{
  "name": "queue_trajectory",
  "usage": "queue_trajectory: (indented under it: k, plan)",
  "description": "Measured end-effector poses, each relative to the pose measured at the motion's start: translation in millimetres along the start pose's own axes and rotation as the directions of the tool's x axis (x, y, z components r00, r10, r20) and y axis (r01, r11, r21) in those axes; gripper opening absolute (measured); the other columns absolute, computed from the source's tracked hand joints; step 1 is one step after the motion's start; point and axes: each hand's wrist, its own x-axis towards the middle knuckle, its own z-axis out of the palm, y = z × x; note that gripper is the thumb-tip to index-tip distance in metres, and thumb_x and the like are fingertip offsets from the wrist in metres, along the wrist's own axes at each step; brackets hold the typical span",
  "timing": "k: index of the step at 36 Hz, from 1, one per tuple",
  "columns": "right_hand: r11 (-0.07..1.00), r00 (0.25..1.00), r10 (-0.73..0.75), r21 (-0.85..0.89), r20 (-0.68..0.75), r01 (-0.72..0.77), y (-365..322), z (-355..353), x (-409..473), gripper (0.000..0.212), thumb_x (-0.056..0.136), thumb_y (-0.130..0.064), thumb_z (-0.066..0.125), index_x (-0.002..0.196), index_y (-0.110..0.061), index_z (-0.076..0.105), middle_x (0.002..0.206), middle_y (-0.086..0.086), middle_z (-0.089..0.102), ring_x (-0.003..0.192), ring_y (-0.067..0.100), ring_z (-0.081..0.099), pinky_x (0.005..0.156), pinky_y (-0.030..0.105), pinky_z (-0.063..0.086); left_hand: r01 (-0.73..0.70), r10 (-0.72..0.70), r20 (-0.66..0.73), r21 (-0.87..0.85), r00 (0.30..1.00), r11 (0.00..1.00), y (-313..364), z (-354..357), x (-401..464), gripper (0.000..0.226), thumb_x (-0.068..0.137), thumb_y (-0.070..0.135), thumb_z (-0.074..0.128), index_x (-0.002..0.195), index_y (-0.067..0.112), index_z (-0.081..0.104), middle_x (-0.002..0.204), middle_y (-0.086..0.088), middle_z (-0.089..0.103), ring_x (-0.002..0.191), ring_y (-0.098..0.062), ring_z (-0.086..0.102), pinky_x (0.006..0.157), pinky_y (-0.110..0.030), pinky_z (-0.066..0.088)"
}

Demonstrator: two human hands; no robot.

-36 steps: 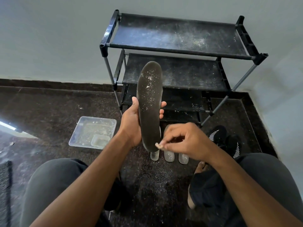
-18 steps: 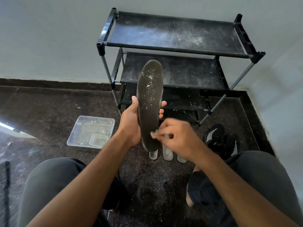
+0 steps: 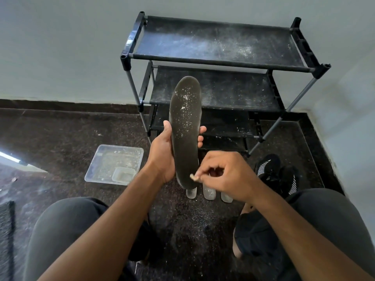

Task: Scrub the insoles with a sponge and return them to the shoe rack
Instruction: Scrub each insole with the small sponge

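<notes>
Insole [image 3: 185, 136] upright in left hand [image 3: 162, 157] grip; right hand [image 3: 227, 175] pinching sponge scrap [image 3: 192, 177] at heel.

Corner of a home, likely an entryway: dark speckled stone floor [image 3: 60, 134] with matching skirting, plain painted walls [image 3: 60, 47], a dusty three-tier black shoe rack [image 3: 219, 45], black sneakers [image 3: 276, 175] beside it.

The tray [image 3: 113, 159] lies on the floor [image 3: 60, 134] left of the shoe rack [image 3: 219, 63], the shoes [image 3: 278, 175] before its right leg.
</notes>
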Motion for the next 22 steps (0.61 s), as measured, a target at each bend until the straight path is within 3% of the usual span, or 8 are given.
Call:
queue_trajectory:
  k: [3,6,9,12,14,16,19,22]
  plan:
    - [0.995,0.986,-0.054,-0.097,-0.156,0.039,2,2,4,0.007,0.086,-0.008,0.078,0.091,-0.012,0.082,0.085,-0.005,0.066,0.068,0.005,0.056,0.063,0.013,0.039,-0.004,0.004,0.005,-0.013,1.000,1.000,-1,3,-2,0.082,0.107,0.061,0.016,0.131,-0.003,0.062,0.133,-0.022,0.066,0.091,-0.024,0.066,0.102,-0.043,0.049]
    - [0.968,0.999,-0.050,-0.245,0.013,0.052,8,12,5,0.007,0.086,-0.015,0.078,0.091,-0.017,0.083,0.084,-0.013,0.063,0.078,0.003,0.057,0.070,0.017,0.044,0.008,-0.008,0.010,-0.037,1.000,0.999,-1,4,-1,0.082,0.107,0.061,0.018,0.131,-0.003,0.062,0.135,-0.023,0.065,0.091,-0.024,0.064,0.100,-0.041,0.049]
    - [0.995,0.996,-0.006,-0.094,0.090,0.015,3,7,1,0.011,0.079,-0.005,0.080,0.082,-0.015,0.083,0.081,-0.012,0.068,0.076,0.008,0.064,0.066,0.022,0.049,0.007,-0.007,0.009,-0.017,1.000,1.000,-1,2,0,0.084,0.106,0.063,0.018,0.137,-0.004,0.058,0.136,-0.022,0.064,0.091,-0.023,0.066,0.098,-0.040,0.051]
    - [0.997,0.994,-0.015,0.068,-0.104,0.022,0,-3,3,0.006,0.084,-0.007,0.081,0.086,-0.013,0.082,0.085,-0.004,0.071,0.070,0.012,0.063,0.061,0.021,0.047,0.006,-0.006,0.012,-0.019,1.000,1.000,-1,1,0,0.082,0.107,0.062,0.017,0.136,-0.002,0.060,0.136,-0.022,0.064,0.093,-0.024,0.065,0.101,-0.043,0.049]
    - [0.998,0.982,-0.039,-0.055,-0.185,0.030,4,0,7,0.008,0.086,-0.010,0.080,0.092,-0.013,0.082,0.087,-0.004,0.069,0.069,0.008,0.060,0.062,0.014,0.042,0.007,-0.006,0.017,-0.025,1.000,1.000,-1,3,-1,0.081,0.107,0.061,0.017,0.133,-0.001,0.062,0.136,-0.022,0.064,0.095,-0.025,0.065,0.101,-0.043,0.050]
    - [0.987,0.992,-0.051,-0.156,-0.112,0.033,8,8,8,0.007,0.087,-0.015,0.080,0.093,-0.015,0.083,0.086,-0.006,0.068,0.069,0.003,0.057,0.063,0.013,0.040,0.012,-0.011,0.019,-0.041,1.000,0.999,-2,3,0,0.082,0.107,0.062,0.018,0.133,-0.002,0.062,0.136,-0.022,0.064,0.094,-0.025,0.065,0.101,-0.043,0.049]
    - [0.997,0.998,0.021,-0.079,0.058,-0.016,5,8,4,0.004,0.083,-0.014,0.083,0.087,-0.015,0.084,0.085,-0.008,0.070,0.076,0.007,0.065,0.067,0.021,0.050,0.020,-0.019,0.016,-0.045,1.000,0.999,-2,0,1,0.084,0.106,0.063,0.018,0.139,-0.004,0.057,0.135,-0.022,0.064,0.092,-0.024,0.065,0.099,-0.040,0.051]
    - [0.994,0.999,0.016,0.112,-0.028,-0.013,-2,-2,3,0.005,0.082,-0.010,0.083,0.087,-0.012,0.083,0.086,-0.003,0.072,0.079,0.014,0.068,0.070,0.030,0.055,0.014,-0.014,0.008,-0.045,1.000,0.999,-2,-1,1,0.084,0.106,0.063,0.017,0.137,-0.003,0.058,0.135,-0.022,0.065,0.092,-0.024,0.066,0.098,-0.041,0.052]
